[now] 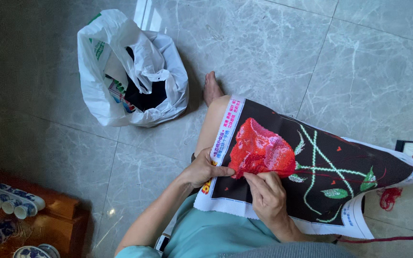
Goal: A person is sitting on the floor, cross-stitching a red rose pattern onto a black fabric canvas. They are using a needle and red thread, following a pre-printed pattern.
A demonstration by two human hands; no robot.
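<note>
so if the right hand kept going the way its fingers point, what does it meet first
Likely the red stitched rose on the black cloth: the right hand points up-left, fingertips already at the rose's lower edge, close to the left hand.

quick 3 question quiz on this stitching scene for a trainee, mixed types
1. True or false: the left hand grips the edge of the black cloth.
2. Where do the right hand fingertips rest? A) green stem B) red rose C) white bag
3. Which thing stands on the floor beside the bare foot?

Key: 1 true; 2 B; 3 the white plastic bag.
</note>
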